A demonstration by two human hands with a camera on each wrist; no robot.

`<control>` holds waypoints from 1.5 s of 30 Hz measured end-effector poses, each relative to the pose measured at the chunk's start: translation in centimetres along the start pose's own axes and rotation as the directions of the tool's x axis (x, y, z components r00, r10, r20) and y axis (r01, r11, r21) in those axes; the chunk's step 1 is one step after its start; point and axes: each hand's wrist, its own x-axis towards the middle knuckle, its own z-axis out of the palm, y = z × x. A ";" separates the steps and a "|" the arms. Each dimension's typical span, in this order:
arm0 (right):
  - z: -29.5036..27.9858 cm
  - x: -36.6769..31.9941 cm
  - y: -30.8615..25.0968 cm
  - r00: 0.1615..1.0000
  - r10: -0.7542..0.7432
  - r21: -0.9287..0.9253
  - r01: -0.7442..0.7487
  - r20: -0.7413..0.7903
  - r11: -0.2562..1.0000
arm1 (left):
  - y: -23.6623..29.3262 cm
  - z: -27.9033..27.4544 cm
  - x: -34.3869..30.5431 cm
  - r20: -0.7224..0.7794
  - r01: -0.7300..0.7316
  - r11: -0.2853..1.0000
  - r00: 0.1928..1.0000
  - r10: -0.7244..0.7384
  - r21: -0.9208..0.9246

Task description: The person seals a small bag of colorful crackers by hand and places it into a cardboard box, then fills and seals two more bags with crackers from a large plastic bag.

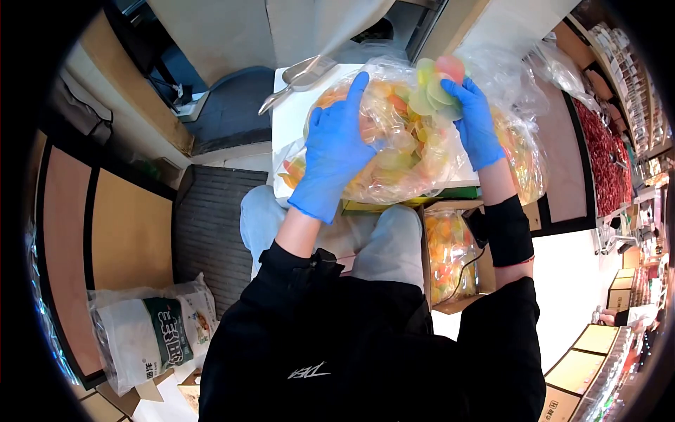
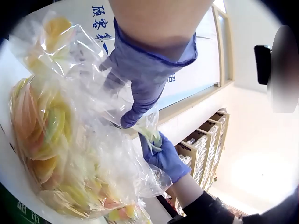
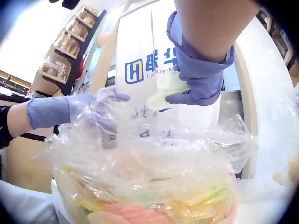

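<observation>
My right hand [image 1: 479, 126] pinches a small fan of translucent discs [image 1: 436, 91], pale green with one pink, above the far right of the white tabletop [image 1: 285, 123].
My left hand [image 1: 334, 148], well apart from it, is at the left side of the clear plastic bag [image 1: 394, 165], index finger extended; crinkled film covers the other fingers in the wrist views, so I cannot tell whether they grip it. Overlapping discs in my right hand defy counting. The bag, full of more discs, fills most of the tabletop, glare blurring its contents. A metal scoop [image 1: 309, 74] lies at the far left corner, its handle past the left edge. By my right knee, my sleeve partly hides a cardboard box [image 1: 460, 304] of bagged discs.
</observation>
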 end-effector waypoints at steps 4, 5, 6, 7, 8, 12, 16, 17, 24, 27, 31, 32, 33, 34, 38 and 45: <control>1.8 -1.4 -0.8 0.995 0.013 -0.037 -0.010 0.102 0.999 | 0.6 0.3 0.2 0.049 -0.004 0.998 0.999 0.001 0.057; 2.2 -1.6 -0.5 0.991 0.028 -0.081 -0.017 0.129 0.997 | 0.7 0.3 0.2 0.036 -0.022 0.999 0.999 0.020 0.045; 2.6 -1.8 -0.1 0.987 0.041 -0.123 -0.022 0.158 0.992 | 0.7 0.3 0.2 0.019 -0.039 0.999 0.999 0.038 0.036; 3.1 -2.1 0.2 0.981 0.058 -0.167 -0.026 0.187 0.986 | 0.8 0.3 0.2 0.001 -0.055 0.998 0.998 0.055 0.026; 3.7 -2.3 0.3 0.976 0.049 -0.157 -0.015 0.212 0.988 | 0.8 0.3 0.2 0.003 -0.056 0.998 0.998 0.056 0.028; 4.6 -2.7 0.4 0.954 0.040 -0.154 0.007 0.298 0.988 | 0.5 0.8 0.3 0.000 -0.063 0.997 0.998 0.063 0.043; 4.4 -3.0 0.0 0.951 0.089 -0.237 -0.017 0.296 0.971 | 0.5 1.1 0.3 -0.010 -0.041 0.993 0.999 0.042 0.113; 4.3 -3.1 -0.2 0.952 0.102 -0.252 -0.028 0.288 0.967 | 0.5 1.1 0.4 -0.003 -0.050 0.994 0.999 0.050 0.099; 2.5 -2.4 -1.2 0.906 0.307 -0.550 -0.105 0.291 0.828 | 0.6 1.7 0.3 0.106 -0.071 0.991 0.993 0.059 0.110; 2.2 -2.3 -1.8 0.911 0.324 -0.545 -0.141 0.254 0.826 | 0.5 1.6 0.3 0.095 -0.080 0.993 0.993 0.072 0.082; 1.9 -2.3 -1.7 0.921 0.207 -0.408 -0.058 0.331 0.911 | 0.6 1.2 0.3 0.048 -0.107 0.993 0.993 0.104 0.057; 1.9 -2.5 -1.8 0.913 0.155 -0.364 -0.008 0.377 0.931 | 0.8 0.9 0.2 0.044 -0.093 0.995 0.995 0.091 0.031; 2.4 -2.9 -2.1 0.925 0.102 -0.381 0.049 0.366 0.923 | 1.4 0.3 0.3 0.041 -0.079 0.997 0.996 0.079 0.005; 3.2 -3.6 -2.6 0.933 0.048 -0.398 0.106 0.358 0.911 | 1.8 -0.2 0.4 0.037 -0.064 0.998 0.997 0.065 -0.021; 4.6 -4.5 -3.8 0.903 -0.216 -0.470 0.384 0.372 0.795 | 1.6 -0.8 0.7 -0.061 -0.118 0.976 0.992 0.108 -0.183; 4.2 -3.8 -4.3 0.928 -0.051 -0.376 0.199 0.369 0.905 | 2.1 -1.8 0.3 -0.162 -0.079 0.963 0.986 0.038 -0.259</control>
